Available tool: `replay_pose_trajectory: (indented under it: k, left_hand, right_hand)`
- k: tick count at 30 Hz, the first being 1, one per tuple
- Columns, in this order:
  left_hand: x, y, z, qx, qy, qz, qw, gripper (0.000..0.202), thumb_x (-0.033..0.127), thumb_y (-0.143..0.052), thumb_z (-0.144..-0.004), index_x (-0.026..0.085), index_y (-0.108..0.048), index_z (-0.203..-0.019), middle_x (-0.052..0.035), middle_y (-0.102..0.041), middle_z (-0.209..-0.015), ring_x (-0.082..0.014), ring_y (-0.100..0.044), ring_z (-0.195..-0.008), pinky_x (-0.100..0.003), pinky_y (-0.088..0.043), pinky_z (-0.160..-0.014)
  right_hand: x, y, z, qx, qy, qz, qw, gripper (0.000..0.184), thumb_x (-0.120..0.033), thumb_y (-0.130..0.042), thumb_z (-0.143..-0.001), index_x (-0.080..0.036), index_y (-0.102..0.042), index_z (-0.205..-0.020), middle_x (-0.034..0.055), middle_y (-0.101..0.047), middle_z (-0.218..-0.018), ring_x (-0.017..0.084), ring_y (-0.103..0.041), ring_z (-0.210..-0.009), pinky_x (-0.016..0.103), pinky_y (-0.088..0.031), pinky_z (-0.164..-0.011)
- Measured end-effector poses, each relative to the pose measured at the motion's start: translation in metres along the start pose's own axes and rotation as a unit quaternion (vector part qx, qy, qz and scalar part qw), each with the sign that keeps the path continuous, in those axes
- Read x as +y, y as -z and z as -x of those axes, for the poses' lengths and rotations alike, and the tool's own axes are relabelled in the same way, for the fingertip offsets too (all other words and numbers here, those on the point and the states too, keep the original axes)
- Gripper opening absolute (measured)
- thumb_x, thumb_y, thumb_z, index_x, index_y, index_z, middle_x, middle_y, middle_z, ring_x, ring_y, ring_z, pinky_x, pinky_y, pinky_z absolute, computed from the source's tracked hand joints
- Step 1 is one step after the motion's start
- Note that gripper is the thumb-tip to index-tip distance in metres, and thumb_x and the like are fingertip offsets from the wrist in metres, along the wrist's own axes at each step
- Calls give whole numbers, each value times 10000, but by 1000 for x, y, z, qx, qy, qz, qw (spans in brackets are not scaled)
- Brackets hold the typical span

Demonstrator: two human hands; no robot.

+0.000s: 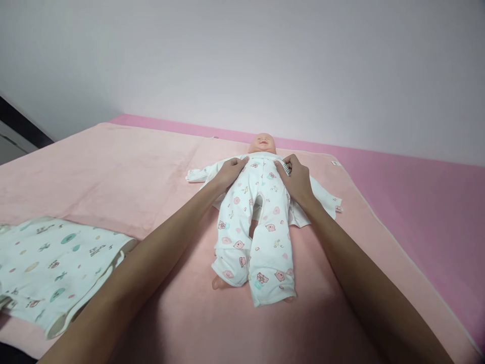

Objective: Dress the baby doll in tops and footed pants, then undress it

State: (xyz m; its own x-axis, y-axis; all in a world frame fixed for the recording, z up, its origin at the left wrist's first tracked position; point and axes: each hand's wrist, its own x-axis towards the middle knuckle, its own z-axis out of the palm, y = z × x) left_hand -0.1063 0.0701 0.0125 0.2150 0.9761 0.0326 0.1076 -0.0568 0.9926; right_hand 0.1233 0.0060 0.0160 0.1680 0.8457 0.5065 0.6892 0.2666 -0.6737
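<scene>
Head view: the doll [263, 143] lies near the blanket [147, 162]'s far edge; wide room stretches leftward. Left hand [232, 172] and right hand [296, 177], grips clamped, pinch opposite sides of the soft, printed pants [273, 215] covering its legs.

Doll [263, 144] lying face-up on a pink blanket [170, 167], feet [219, 282] poking out around 6 o'clock. Left fingers [241, 163] are pinching the waist of its printed pants [271, 227] at 11, right fingers [291, 163] at 1. Another printed garment [64, 268] sits flat around 8 o'clock.
</scene>
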Motion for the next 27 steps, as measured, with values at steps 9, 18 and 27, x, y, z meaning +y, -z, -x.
replay_pose_trajectory:
  k: [9, 18, 27]
  left_hand:
    - [20, -3, 0, -72, -162, -107, 978, 193, 396, -606, -1039, 234, -561, -945, 33, -498, -715, -156, -463, -698, -281, -343, -694]
    - [10, -10, -11, 49, -162, -233, 958, 215, 351, -579, -1036, 234, -517, -866, -57, -600, -835, -280, -542, -974, -389, -366, -946]
    - [11, 4, -17, -13, -161, -294, 942, 217, 418, -464, -1061, 262, -606, -1014, -48, -675, -1271, -279, -523, -1271, -481, -290, -1179]
  right_hand:
    - [-12, -9, -19, -26, -7, -49, 998, 265, -495, -658, -968, -274, -537, -887, -10, -590, -755, 206, -497, -714, 353, -390, -733]
    - [-2, -12, -18, 25, -66, -11, 997, 233, -461, -688, -955, -270, -576, -883, -1, -608, -767, 228, -546, -767, 370, -419, -795]
    - [26, 2, -38, -96, -18, -4, 995, 211, -435, -680, -911, -257, -615, -819, 64, -629, -1062, 304, -544, -1120, 481, -450, -1017]
